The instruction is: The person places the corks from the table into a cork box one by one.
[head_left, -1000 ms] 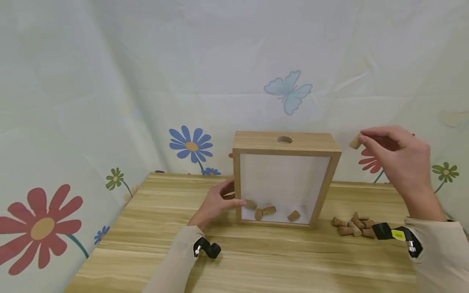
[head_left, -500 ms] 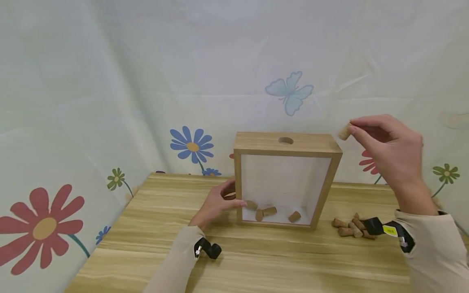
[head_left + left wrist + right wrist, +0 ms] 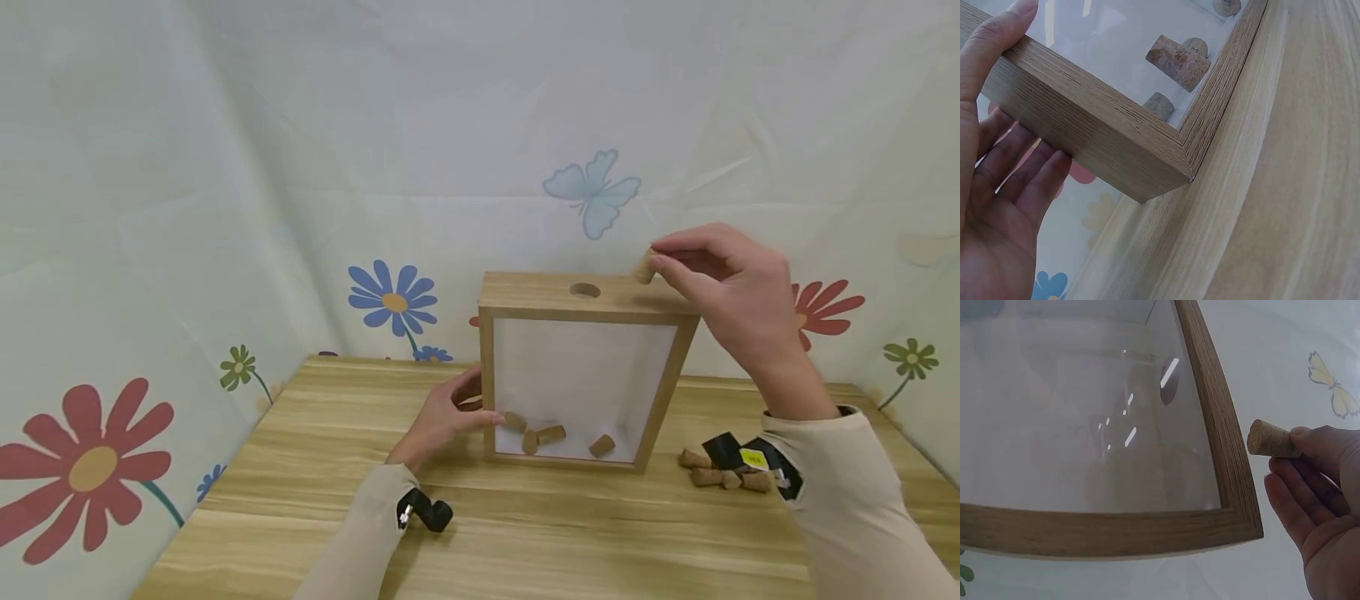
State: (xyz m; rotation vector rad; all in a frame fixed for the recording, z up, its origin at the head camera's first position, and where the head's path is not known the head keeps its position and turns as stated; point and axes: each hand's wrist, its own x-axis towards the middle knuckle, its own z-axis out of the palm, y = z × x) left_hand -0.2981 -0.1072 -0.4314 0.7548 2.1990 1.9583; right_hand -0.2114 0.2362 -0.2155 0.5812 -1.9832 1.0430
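A wooden box (image 3: 585, 312) with a clear front stands upright on the table, a round hole (image 3: 585, 290) in its top. My left hand (image 3: 444, 417) grips its left side, thumb on the front frame and fingers behind, as the left wrist view also shows. Between thumb and fingertips my right hand (image 3: 738, 292) pinches a cork (image 3: 643, 268), held over the right part of the box's top, to the right of the hole. In the right wrist view this cork (image 3: 1271, 439) points toward the wooden frame. Several corks (image 3: 602, 444) lie inside on the box's floor.
On the table (image 3: 570, 542), right of the box, lies a small pile of corks (image 3: 705, 477), partly hidden behind the black wrist camera (image 3: 723, 451). A flower-printed cloth (image 3: 420, 150) hangs close behind the table.
My right hand has moved left with the cork, from beyond the box's right side to above its top. The left hand and the box have stayed in place.
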